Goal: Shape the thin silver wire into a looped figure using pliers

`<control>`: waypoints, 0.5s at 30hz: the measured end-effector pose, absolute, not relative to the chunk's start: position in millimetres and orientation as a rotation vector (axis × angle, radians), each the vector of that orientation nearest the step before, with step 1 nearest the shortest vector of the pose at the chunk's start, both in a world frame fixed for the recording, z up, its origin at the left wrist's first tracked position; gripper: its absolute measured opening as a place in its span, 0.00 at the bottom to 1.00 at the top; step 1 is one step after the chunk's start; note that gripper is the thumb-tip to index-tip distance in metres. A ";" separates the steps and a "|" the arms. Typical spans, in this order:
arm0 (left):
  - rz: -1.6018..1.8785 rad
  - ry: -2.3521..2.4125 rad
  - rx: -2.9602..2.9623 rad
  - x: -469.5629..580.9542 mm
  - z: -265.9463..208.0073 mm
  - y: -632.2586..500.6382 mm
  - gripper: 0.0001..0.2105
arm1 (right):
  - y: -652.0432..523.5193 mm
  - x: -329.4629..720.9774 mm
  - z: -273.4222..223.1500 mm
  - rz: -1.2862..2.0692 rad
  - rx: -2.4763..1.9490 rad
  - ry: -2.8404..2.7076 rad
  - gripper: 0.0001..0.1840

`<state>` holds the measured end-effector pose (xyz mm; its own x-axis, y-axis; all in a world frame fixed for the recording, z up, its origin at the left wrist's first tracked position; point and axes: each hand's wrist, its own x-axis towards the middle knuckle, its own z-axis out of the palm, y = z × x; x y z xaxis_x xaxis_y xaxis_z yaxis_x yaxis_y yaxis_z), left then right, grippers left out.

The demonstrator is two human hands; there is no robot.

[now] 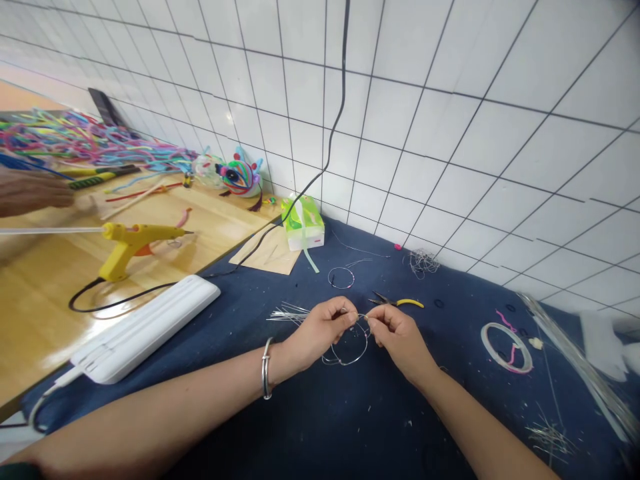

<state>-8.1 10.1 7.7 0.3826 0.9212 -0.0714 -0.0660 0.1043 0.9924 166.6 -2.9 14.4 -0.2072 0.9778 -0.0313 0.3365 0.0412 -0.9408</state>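
Observation:
My left hand (pixel 327 327) and my right hand (pixel 400 333) meet over the dark blue cloth, thumbs and forefingers pinched on a short stretch of thin wire. Just below the fingers is a round wire ring (pixel 350 362); whether it joins the pinched wire I cannot tell. A bundle of cut straight wires (pixel 287 313) lies beside my left hand, partly behind it. Beyond my right hand rest pliers (pixel 410 303) with a yellow handle. Another wire ring (pixel 341 278) lies flat farther back.
Left, a wooden table holds a yellow glue gun (pixel 125 247), colourful pipe cleaners (pixel 90 143) and another person's hand (pixel 35 192). A white power strip (pixel 150 327) and tissue pack (pixel 303 223) stand nearby. Right are tangled wire (pixel 423 263), a tape roll (pixel 484 343) and long wires (pixel 580 367).

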 end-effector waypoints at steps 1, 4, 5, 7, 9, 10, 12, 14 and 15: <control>0.918 0.919 1.248 -8.0 6.9 10.1 0.07 | -3.3 166.3 14.2 1.200 -1.355 -1.604 0.07; 0.981 0.983 1.275 -8.2 5.2 10.7 0.08 | -3.9 165.2 13.0 1.316 -1.337 -1.501 0.05; 0.993 0.999 1.292 -8.3 4.9 10.8 0.08 | -4.1 164.5 12.6 1.344 -1.327 -1.463 0.05; 1.005 1.023 1.329 -8.4 4.8 10.5 0.08 | -5.2 162.7 12.3 1.393 -1.306 -1.380 0.04; 1.024 1.038 1.348 -8.3 5.1 9.5 0.09 | -7.3 160.4 13.0 1.451 -1.279 -1.298 0.03; 1.037 1.042 1.349 -8.3 5.4 9.0 0.09 | -8.6 159.2 13.8 1.487 -1.263 -1.264 0.03; 1.060 1.042 1.344 -8.6 6.3 8.4 0.10 | -11.3 157.1 15.4 1.554 -1.235 -1.221 0.03; 1.079 1.045 1.337 -9.4 7.5 8.9 0.10 | -13.3 155.6 16.4 1.581 -1.223 -1.218 0.03; 1.089 1.051 1.334 -9.9 8.2 9.7 0.09 | -13.8 155.1 16.5 1.577 -1.229 -1.237 0.03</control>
<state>-9.9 9.7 8.2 0.1938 0.9802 0.0414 0.0065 -0.0435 0.9990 155.1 -13.8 16.5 -0.2377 0.9454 -0.2230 -0.0084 -0.2315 -0.9728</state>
